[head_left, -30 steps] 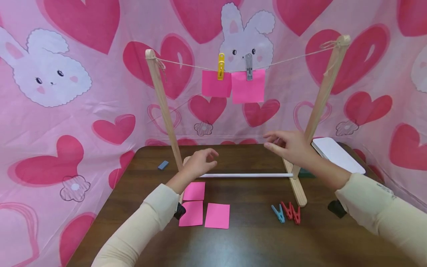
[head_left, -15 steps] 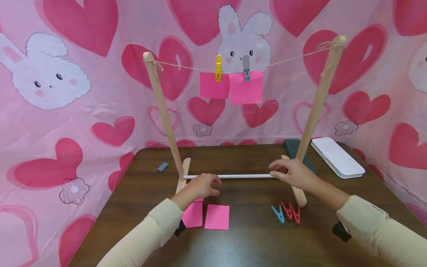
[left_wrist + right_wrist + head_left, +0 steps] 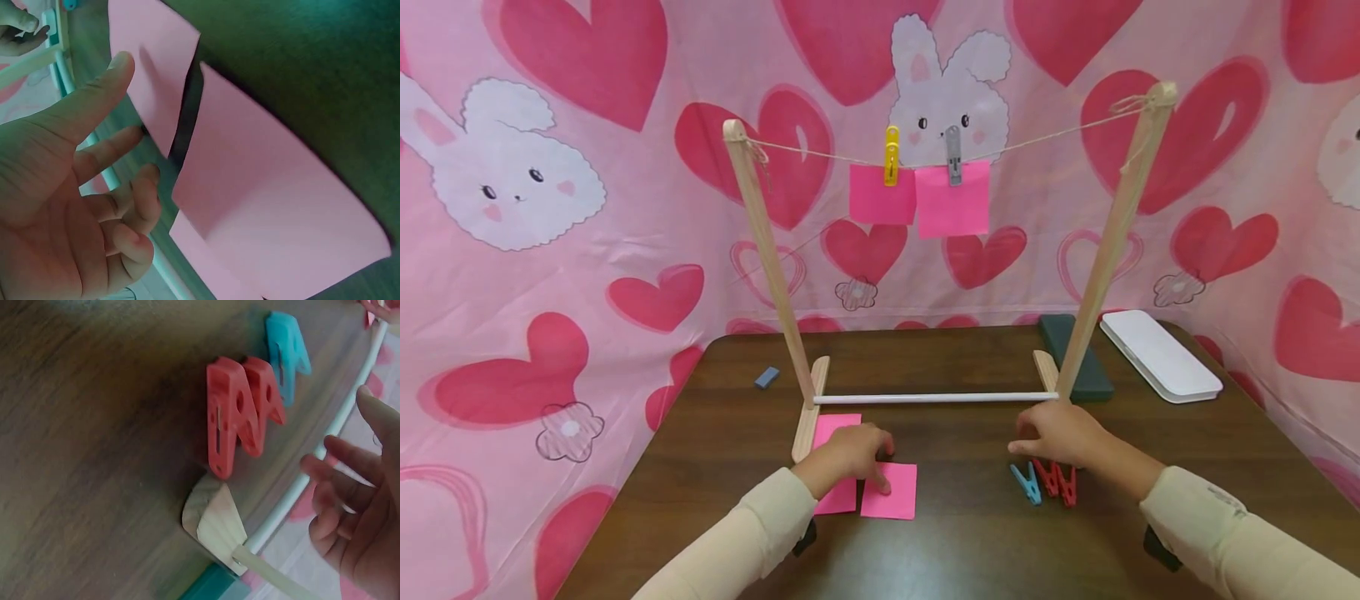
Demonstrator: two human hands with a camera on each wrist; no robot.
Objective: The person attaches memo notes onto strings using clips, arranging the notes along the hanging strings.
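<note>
– What's that left hand (image 3: 848,457) over?

– A pink note (image 3: 899,502), flat on the table (image 3: 970,560) beside the front note (image 3: 837,502) and the back note (image 3: 839,425). They're laid side by side with hardly any overlap, I'd guess so each one lifts off alone

– Has it got hold of the paper?

– No, the thumb stands apart from loosely bent fingers, clamped on nothing. The thumb tip covers part of the note; whether it touches, I can't tell

– And the right hand (image 3: 1066,433)?

– Just behind the red pegs (image 3: 1067,487) and the blue peg (image 3: 1028,488), its thumb and fingers apart too, holding nothing. The pegs lie close together, probably to be within easy reach

– What keeps those papers up there?

– The yellow peg (image 3: 891,158) and the grey peg (image 3: 953,158) pinch the two hanging notes (image 3: 953,207) by their top edges to the string (image 3: 812,151), which sags between the wooden posts (image 3: 1111,250). The white rod (image 3: 934,398) joins the posts low down, likely to hold them steady
</note>
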